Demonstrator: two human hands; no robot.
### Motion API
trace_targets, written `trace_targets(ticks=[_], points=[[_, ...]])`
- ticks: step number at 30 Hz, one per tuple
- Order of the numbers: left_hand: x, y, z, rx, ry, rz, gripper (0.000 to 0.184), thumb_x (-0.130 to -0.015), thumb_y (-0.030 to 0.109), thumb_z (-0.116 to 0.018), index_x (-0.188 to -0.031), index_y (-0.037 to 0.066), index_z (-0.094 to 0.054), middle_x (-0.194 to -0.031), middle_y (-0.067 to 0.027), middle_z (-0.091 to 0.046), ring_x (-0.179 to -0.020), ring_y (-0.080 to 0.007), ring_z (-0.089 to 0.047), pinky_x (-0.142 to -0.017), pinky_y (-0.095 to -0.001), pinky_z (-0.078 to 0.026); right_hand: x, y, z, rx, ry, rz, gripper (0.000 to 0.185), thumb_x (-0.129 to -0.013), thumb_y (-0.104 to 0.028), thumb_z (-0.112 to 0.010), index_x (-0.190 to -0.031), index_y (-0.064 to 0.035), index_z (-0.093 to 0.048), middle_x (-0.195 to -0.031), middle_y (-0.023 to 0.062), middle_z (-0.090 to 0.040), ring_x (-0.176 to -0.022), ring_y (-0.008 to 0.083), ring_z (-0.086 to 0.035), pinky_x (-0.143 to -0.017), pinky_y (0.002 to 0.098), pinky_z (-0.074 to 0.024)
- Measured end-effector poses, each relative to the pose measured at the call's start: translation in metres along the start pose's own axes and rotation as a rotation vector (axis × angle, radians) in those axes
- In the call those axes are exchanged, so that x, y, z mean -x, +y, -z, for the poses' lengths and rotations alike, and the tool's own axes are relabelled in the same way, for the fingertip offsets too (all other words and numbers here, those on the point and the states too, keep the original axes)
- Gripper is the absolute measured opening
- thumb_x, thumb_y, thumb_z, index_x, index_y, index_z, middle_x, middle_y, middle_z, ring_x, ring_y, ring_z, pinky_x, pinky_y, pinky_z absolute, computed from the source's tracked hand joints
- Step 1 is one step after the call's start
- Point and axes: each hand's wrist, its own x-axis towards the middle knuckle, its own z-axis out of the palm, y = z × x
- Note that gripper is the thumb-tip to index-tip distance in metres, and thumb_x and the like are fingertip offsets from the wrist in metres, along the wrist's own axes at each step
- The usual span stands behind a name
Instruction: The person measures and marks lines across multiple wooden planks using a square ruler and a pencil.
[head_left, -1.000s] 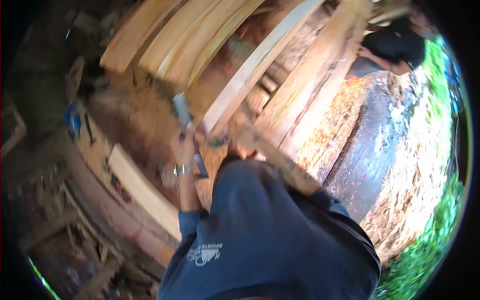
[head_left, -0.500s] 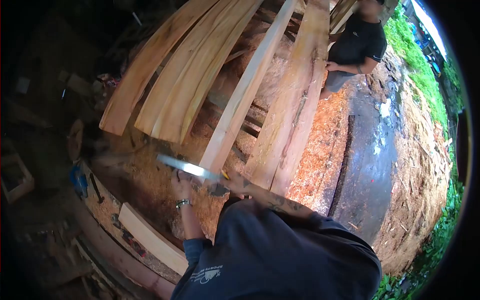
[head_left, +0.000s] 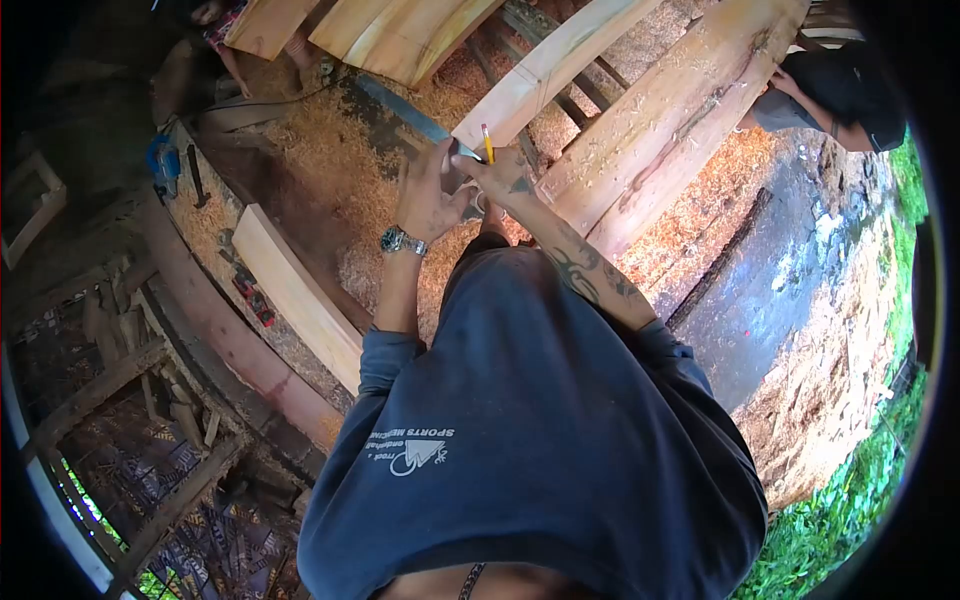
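My right hand [head_left: 497, 176] is closed around a yellow pencil [head_left: 487, 143] that points up from the fingers. A long flat metal strip, like a ruler [head_left: 402, 108], slants away to the upper left; its near end lies between my hands, close to the right thumb. My left hand [head_left: 428, 196], with a watch on the wrist, is beside that end with thumb and fingers apart; whether its fingertips touch the metal is hard to see. Just beyond the hands is the near end of a narrow board [head_left: 550, 72].
A wide board [head_left: 675, 120] extends to the upper right, near a co-worker [head_left: 835, 95]. Another person [head_left: 222, 40] is at upper left by more boards [head_left: 400, 35]. At left are a blue power tool [head_left: 162, 165], a hammer [head_left: 196, 178] and a pale plank [head_left: 300, 290]. Shavings cover the ground.
The view has tilted down, so the boards appear higher. The metal strip has swung to slant more steeply, and my hands have come closer together near its end.
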Motion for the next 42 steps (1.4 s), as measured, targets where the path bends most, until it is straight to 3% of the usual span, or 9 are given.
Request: trace_targets(ticks=[7, 10, 13, 16, 19, 25, 37, 40, 42], points=[[-0.006, 0.002, -0.006, 0.004, 0.055, -0.049, 0.062, -0.073, 0.021, -0.087, -0.128, 0.004, -0.064, -0.122, -0.0222, -0.064, -0.115, -0.0424, -0.060, -0.101, -0.0540, -0.047, 0.023, -0.017, 0.024, -0.137, -0.030, -0.143, 0.046, -0.081, -0.046, -0.085, -0.100, -0.0046, -0.080, -0.084, 0.0137, -0.076, -0.077, 0.0239, -0.074, -0.072, 0.0385, -0.0570], [-0.006, 0.005, -0.016, -0.028, 0.152, -0.078, 0.061, -0.075, 0.019, -0.085, -0.130, 0.003, -0.063, -0.122, -0.0228, -0.062, -0.113, -0.0428, -0.060, -0.098, -0.0525, -0.049, 0.029, -0.033, 0.036, -0.069, -0.016, -0.166, 0.039, -0.085, -0.041, -0.083, -0.099, -0.0056, -0.080, -0.081, 0.0136, -0.076, -0.076, 0.0218, -0.074, -0.070, 0.0378, -0.0561], [-0.007, -0.001, -0.025, 0.024, 0.130, 0.003, 0.063, -0.077, 0.018, -0.083, -0.137, 0.012, -0.067, -0.128, -0.0219, -0.063, -0.115, -0.0393, -0.062, -0.098, -0.0474, -0.054, 0.031, -0.045, 0.041, -0.121, -0.015, -0.112, 0.034, -0.088, -0.038, -0.080, -0.099, -0.0056, -0.080, -0.079, 0.0135, -0.076, -0.074, 0.0209, -0.073, -0.069, 0.0377, -0.0552], [-0.006, -0.009, -0.025, 0.027, 0.101, -0.014, 0.062, -0.077, 0.018, -0.084, -0.137, 0.013, -0.069, -0.129, -0.0199, -0.063, -0.115, -0.0377, -0.063, -0.097, -0.0459, -0.055, 0.020, -0.027, 0.031, -0.159, -0.018, -0.070, 0.032, -0.090, -0.035, -0.079, -0.099, -0.0046, -0.079, -0.079, 0.0131, -0.075, -0.073, 0.0208, -0.072, -0.069, 0.0377, -0.0548], [-0.006, -0.015, -0.030, 0.065, 0.141, -0.043, 0.059, -0.077, 0.024, -0.087, -0.132, 0.012, -0.071, -0.130, -0.0172, -0.061, -0.114, -0.0378, -0.061, -0.096, -0.0495, -0.051, 0.017, -0.018, 0.030, -0.135, -0.032, -0.013, 0.032, -0.091, -0.035, -0.078, -0.100, -0.0038, -0.078, -0.078, 0.0129, -0.074, -0.072, 0.0209, -0.072, -0.068, 0.0378, -0.0545], [-0.008, -0.013, -0.028, 0.011, 0.119, -0.043, 0.059, -0.075, 0.023, -0.085, -0.132, 0.012, -0.073, -0.132, -0.0160, -0.062, -0.112, -0.0364, -0.061, -0.097, -0.0468, -0.051, 0.010, -0.004, 0.024, -0.161, -0.011, 0.080, 0.035, -0.092, -0.036, -0.077, -0.099, -0.0018, -0.076, -0.075, 0.0128, -0.072, -0.072, 0.0203, -0.071, -0.067, 0.0377, -0.0541], [-0.008, -0.004, -0.025, -0.012, 0.111, -0.003, 0.060, -0.077, 0.026, -0.083, -0.134, 0.013, -0.072, -0.132, -0.0142, -0.063, -0.110, -0.0357, -0.060, -0.097, -0.0463, -0.051, 0.011, -0.003, 0.027, -0.197, -0.035, 0.090, 0.039, -0.094, -0.039, -0.076, -0.097, -0.0005, -0.077, -0.075, 0.0142, -0.074, -0.071, 0.0205, -0.071, -0.067, 0.0374, -0.0542], [-0.007, -0.009, -0.028, -0.067, 0.098, -0.011, 0.062, -0.077, 0.027, -0.084, -0.138, 0.019, -0.071, -0.135, -0.0158, -0.063, -0.113, -0.0358, -0.063, -0.095, -0.0466, -0.054, 0.011, -0.004, 0.029, -0.120, -0.042, 0.073, 0.040, -0.094, -0.040, -0.077, -0.098, -0.0008, -0.077, -0.076, 0.0144, -0.074, -0.073, 0.0207, -0.073, -0.068, 0.0372, -0.0547], [-0.007, -0.012, -0.030, -0.043, 0.115, -0.029, 0.061, -0.077, 0.027, -0.083, -0.135, 0.015, -0.071, -0.132, -0.0146, -0.063, -0.110, -0.0357, -0.061, -0.094, -0.0458, -0.053, 0.009, -0.004, 0.029, -0.121, -0.054, 0.078, 0.040, -0.093, -0.041, -0.077, -0.098, -0.0012, -0.078, -0.077, 0.0143, -0.075, -0.075, 0.0207, -0.073, -0.069, 0.0370, -0.0550]])
